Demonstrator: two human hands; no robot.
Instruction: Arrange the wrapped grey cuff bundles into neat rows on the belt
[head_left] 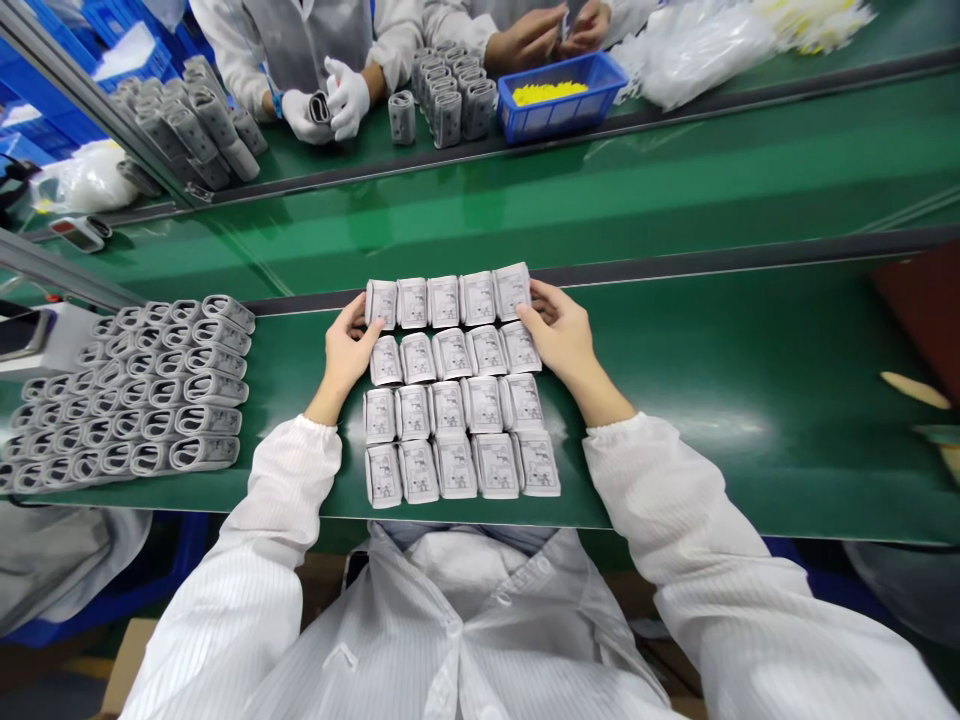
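My left grip (346, 345) and right grip (561, 332) lie open on the paper packs (454, 407).
I see twenty packs in four rows of five, in the middle of the green surface (720, 380), right between my grips. Both grips are flat and have hold of nothing. Their fingers touch the top rows from each side, which seems to keep the rows straight. The packs lie close, likely so they are easy to count. Grey loops (142, 393) stand in their own rows on my left, and a person in white gloves (328, 100) works at the far surface.
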